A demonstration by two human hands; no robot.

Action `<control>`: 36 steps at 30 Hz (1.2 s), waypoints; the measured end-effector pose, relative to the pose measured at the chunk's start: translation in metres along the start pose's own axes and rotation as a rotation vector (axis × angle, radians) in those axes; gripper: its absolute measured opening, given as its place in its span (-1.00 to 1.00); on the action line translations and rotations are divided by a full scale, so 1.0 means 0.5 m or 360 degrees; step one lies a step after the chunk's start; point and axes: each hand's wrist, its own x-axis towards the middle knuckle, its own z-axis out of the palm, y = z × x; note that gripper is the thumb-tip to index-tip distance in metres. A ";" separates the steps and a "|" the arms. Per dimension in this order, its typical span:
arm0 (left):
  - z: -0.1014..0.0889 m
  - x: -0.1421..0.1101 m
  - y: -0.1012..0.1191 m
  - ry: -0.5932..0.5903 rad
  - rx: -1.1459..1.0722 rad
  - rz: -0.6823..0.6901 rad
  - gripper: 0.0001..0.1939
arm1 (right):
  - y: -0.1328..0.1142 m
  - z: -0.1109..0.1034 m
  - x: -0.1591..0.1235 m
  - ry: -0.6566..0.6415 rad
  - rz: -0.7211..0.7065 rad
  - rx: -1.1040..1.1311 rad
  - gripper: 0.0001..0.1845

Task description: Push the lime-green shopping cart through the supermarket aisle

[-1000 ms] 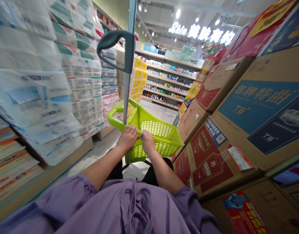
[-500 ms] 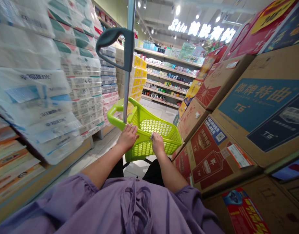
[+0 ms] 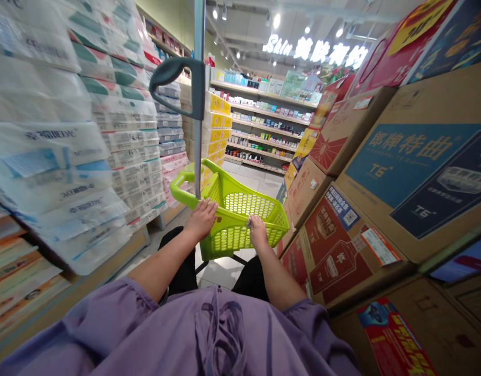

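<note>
A lime-green shopping basket with perforated walls and a long grey metal pull handle stands on the floor just ahead of my legs. My left hand grips the near left corner of its rim, by the foot of the pole, fingers laid together over the edge. At the near right side, my right hand is closed around a small crumpled greyish-white wipe, pressed at the basket's rim. What I can see of the basket's inside shows no goods.
Plastic-wrapped tissue packs are stacked high on the left. Cardboard liquor cartons rise close on the right, with red gift bags on top. Shelves of small products stand at the far end of the tiled aisle.
My right hand with the wipe has shifted slightly right along the basket's near rim. My left hand stays at the corner. The view has turned a little.
</note>
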 end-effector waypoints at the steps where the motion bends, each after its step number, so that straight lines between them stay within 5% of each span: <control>1: 0.002 0.003 -0.006 -0.0016 0.0004 -0.0009 -0.50 | -0.004 -0.002 0.004 -0.0022 0.0001 -0.0005 -0.67; 15: 0.071 0.036 -0.123 -0.0068 0.0108 -0.0373 -0.38 | -0.029 0.020 0.023 -0.0161 -0.0002 -0.0060 -0.64; 18: 0.095 0.047 -0.099 -0.0118 0.0082 -0.0378 -0.37 | -0.049 0.035 0.032 -0.0182 -0.0016 -0.0122 -0.66; 21: 0.112 0.050 -0.049 -0.0399 0.0019 -0.0191 -0.33 | -0.068 0.047 0.038 -0.0297 -0.0052 -0.0191 -0.58; 24: 0.119 0.045 -0.014 -0.0590 0.0021 -0.0223 -0.32 | -0.076 0.047 0.036 -0.0446 -0.0045 -0.0218 -0.44; 31: 0.120 0.041 -0.018 -0.0638 0.0070 -0.0340 -0.27 | -0.092 0.027 0.024 -0.0555 0.0069 -0.0225 -0.39; 36: 0.130 0.028 0.031 -0.0710 -0.0075 -0.0027 -0.23 | -0.119 0.042 0.026 -0.0553 0.0008 -0.0253 -0.45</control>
